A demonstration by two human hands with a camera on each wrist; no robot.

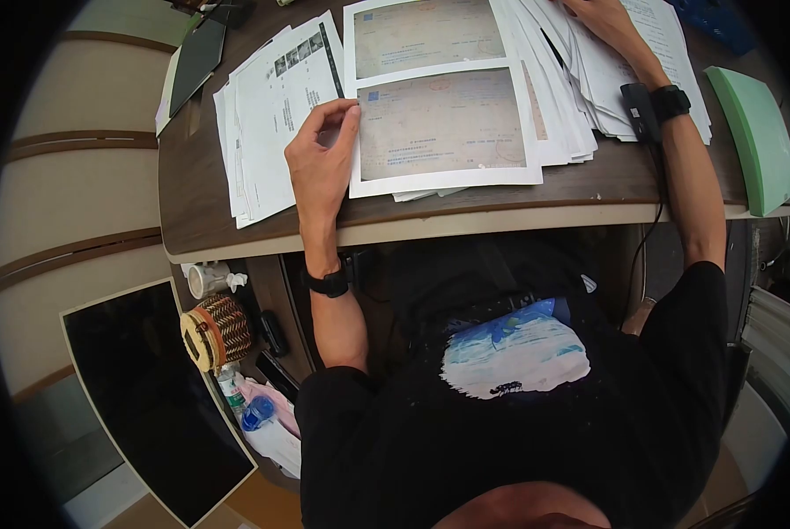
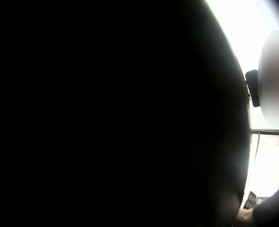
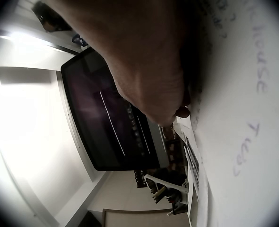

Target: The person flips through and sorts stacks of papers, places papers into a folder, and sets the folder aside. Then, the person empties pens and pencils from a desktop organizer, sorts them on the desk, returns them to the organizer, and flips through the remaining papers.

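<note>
My left hand (image 1: 322, 159) is at the left edge of a printed sheet (image 1: 443, 182) with two greyish document copies on it. Thumb and index finger pinch that edge near its middle. To the left lies a fanned stack of printed pages (image 1: 276, 167). My right hand (image 1: 611, 26) rests over a spread pile of papers (image 1: 580, 106) at the right, its fingertips partly cut off by the top of the head view. In the right wrist view the back of the hand hides most of the fingers, and handwriting shows on the paper (image 3: 253, 142) beneath.
A green pad or box (image 1: 752, 141) stands at the desk's right edge. At the far left lies a dark folder (image 1: 199, 70). Left of the person are a black screen (image 1: 152, 397), a woven drum-shaped container (image 1: 223, 333) and a white cup (image 1: 208, 280). A monitor (image 3: 111, 113) stands beyond the papers.
</note>
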